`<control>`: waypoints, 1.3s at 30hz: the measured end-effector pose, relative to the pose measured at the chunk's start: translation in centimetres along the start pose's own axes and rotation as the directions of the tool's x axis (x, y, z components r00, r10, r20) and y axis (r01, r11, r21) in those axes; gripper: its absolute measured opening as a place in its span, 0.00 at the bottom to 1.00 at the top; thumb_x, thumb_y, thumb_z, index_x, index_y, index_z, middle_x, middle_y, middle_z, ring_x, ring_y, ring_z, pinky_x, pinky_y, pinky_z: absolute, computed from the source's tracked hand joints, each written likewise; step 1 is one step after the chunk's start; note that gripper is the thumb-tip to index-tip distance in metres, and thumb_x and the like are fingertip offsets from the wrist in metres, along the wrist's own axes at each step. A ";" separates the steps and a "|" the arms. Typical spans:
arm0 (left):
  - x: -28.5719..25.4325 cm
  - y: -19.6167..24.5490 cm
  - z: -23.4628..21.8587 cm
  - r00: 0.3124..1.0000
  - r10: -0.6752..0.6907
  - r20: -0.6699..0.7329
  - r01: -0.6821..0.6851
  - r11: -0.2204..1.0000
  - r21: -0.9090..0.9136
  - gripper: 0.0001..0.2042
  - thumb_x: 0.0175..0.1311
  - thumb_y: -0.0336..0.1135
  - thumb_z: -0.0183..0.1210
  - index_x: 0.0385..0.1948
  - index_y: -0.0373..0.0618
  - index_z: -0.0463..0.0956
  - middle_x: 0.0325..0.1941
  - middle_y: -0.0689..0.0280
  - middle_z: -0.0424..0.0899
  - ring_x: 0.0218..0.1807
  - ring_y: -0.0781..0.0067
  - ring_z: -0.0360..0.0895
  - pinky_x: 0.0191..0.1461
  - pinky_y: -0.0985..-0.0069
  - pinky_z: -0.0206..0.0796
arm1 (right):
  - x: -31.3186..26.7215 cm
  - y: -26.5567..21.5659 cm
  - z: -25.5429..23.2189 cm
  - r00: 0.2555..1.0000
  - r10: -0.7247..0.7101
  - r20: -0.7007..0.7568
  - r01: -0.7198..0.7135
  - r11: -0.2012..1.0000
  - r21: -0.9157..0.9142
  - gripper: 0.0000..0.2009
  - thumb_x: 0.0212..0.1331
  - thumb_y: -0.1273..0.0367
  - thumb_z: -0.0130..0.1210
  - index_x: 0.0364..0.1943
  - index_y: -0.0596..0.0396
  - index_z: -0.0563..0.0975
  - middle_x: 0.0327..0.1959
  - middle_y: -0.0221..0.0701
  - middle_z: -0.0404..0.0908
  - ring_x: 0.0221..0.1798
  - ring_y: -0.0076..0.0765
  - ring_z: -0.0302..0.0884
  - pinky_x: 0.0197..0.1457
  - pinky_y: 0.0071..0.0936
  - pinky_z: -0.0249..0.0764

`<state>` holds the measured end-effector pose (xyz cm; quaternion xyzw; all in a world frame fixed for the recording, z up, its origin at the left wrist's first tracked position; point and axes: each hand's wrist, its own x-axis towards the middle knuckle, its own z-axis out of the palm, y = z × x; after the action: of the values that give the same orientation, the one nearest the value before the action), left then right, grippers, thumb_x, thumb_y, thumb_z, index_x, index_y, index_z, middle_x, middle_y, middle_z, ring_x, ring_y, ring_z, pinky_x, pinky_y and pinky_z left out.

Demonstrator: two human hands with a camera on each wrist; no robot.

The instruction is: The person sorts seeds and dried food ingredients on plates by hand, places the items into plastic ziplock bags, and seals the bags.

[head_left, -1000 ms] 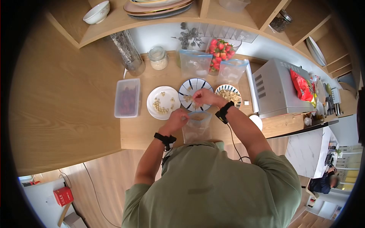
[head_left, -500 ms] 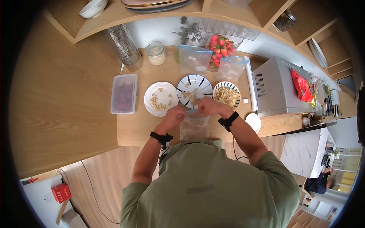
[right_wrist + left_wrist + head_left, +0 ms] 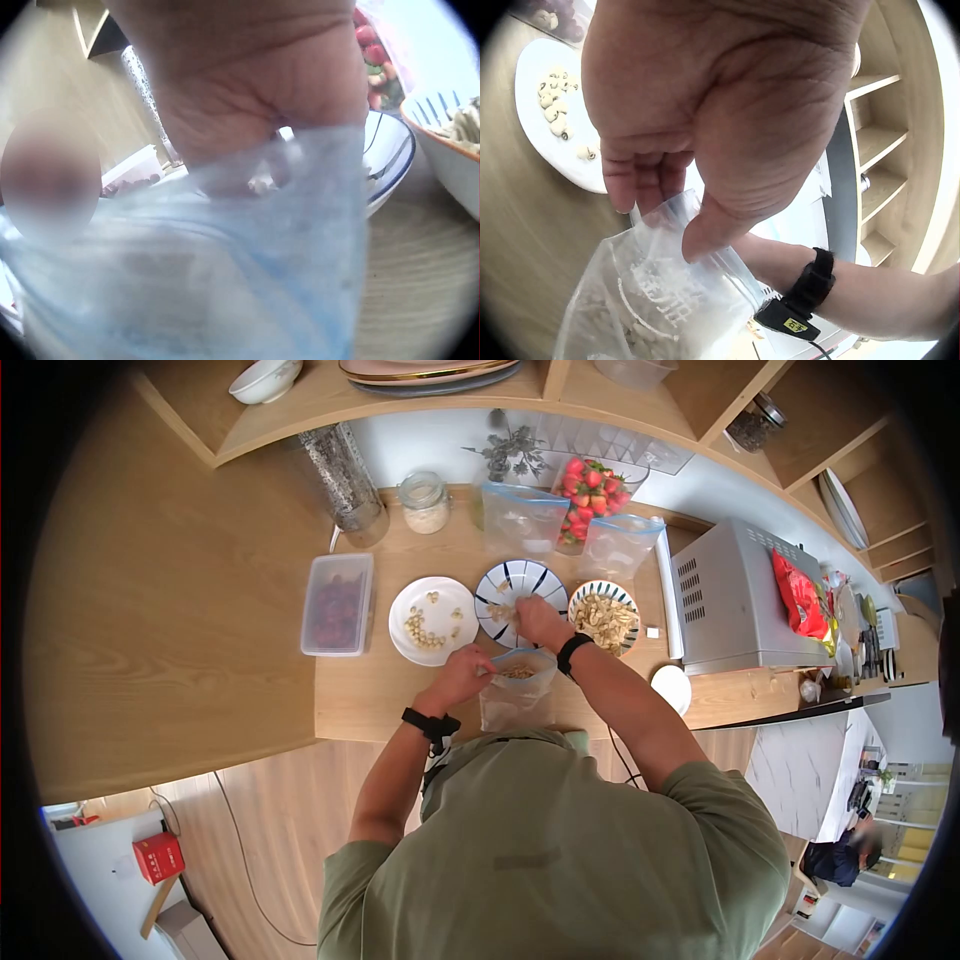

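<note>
My left hand (image 3: 462,678) pinches the rim of a clear zip bag (image 3: 652,300) between thumb and fingers; pale pieces lie inside, and its mouth gapes. Over the blue-striped plate (image 3: 531,580), my right hand (image 3: 541,624) has its fingers curled down at pale dried flakes (image 3: 498,612). Whitish bits show at its fingertips in the right wrist view, partly behind the bag's film. Left of that plate, a white plate (image 3: 408,600) holds cream lotus seeds (image 3: 553,105). To the right stands a bowl (image 3: 442,154) of dried slices (image 3: 603,622).
A lidded plastic box (image 3: 337,605) of dark red fruit stands at the left. Behind are a glass jar (image 3: 424,503), two upright zip bags (image 3: 525,520) and a container of strawberries (image 3: 592,490). A grey microwave (image 3: 740,595) borders the right, near a small white dish (image 3: 671,690).
My right hand went from the striped plate to the bag's mouth, then back over the plate. My left hand keeps its pinch on the bag's rim. Fewer flakes show on the plate.
</note>
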<state>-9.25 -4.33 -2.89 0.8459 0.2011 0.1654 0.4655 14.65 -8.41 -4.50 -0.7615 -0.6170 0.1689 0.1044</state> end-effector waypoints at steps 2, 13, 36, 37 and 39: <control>0.0 0.1 -0.1 1.000 0.021 0.021 -0.021 0.999 0.035 0.07 0.45 0.25 0.67 0.28 0.47 0.84 0.34 0.60 0.80 0.38 0.58 0.79 0.43 0.69 0.72 | 0.8 0.8 0.8 0.999 -0.037 -0.026 0.037 0.999 -0.008 0.11 0.46 0.71 0.59 0.35 0.60 0.77 0.31 0.51 0.79 0.44 0.59 0.78 0.47 0.49 0.76; 0.5 0.3 -0.1 0.999 0.031 0.022 -0.032 0.999 0.043 0.07 0.45 0.25 0.66 0.27 0.47 0.84 0.33 0.59 0.81 0.39 0.57 0.79 0.44 0.67 0.72 | 2.2 3.4 1.2 0.989 -0.093 -0.118 0.096 0.995 0.016 0.05 0.45 0.72 0.59 0.26 0.56 0.83 0.26 0.43 0.83 0.34 0.48 0.82 0.40 0.36 0.79; 0.7 0.8 0.2 0.999 -0.004 0.040 0.004 1.000 0.021 0.07 0.46 0.25 0.67 0.27 0.47 0.83 0.35 0.61 0.80 0.40 0.59 0.79 0.45 0.69 0.72 | -1.7 2.4 -1.3 0.981 0.032 -0.193 -0.001 0.987 0.159 0.10 0.50 0.70 0.57 0.35 0.62 0.82 0.29 0.42 0.84 0.35 0.45 0.83 0.42 0.38 0.79; 0.7 0.7 0.2 1.000 0.003 0.031 -0.003 1.000 0.020 0.07 0.45 0.25 0.67 0.27 0.47 0.83 0.35 0.61 0.80 0.40 0.59 0.79 0.45 0.69 0.72 | -1.1 2.6 -0.5 0.992 0.072 -0.101 -0.068 0.996 0.049 0.12 0.50 0.69 0.58 0.36 0.63 0.80 0.32 0.48 0.83 0.40 0.50 0.82 0.46 0.40 0.78; 0.7 0.8 0.2 1.000 0.010 0.019 -0.011 1.000 0.023 0.07 0.45 0.25 0.67 0.27 0.47 0.83 0.35 0.61 0.80 0.40 0.59 0.79 0.45 0.69 0.72 | 0.0 2.5 0.6 0.993 0.120 -0.017 -0.120 0.991 -0.066 0.14 0.49 0.67 0.59 0.37 0.65 0.79 0.36 0.53 0.82 0.44 0.55 0.81 0.50 0.43 0.77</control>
<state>-8.41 -4.52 -2.24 0.8538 0.1942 0.1576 0.4566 16.70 -8.94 -5.93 -0.8014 -0.5747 0.1493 0.0724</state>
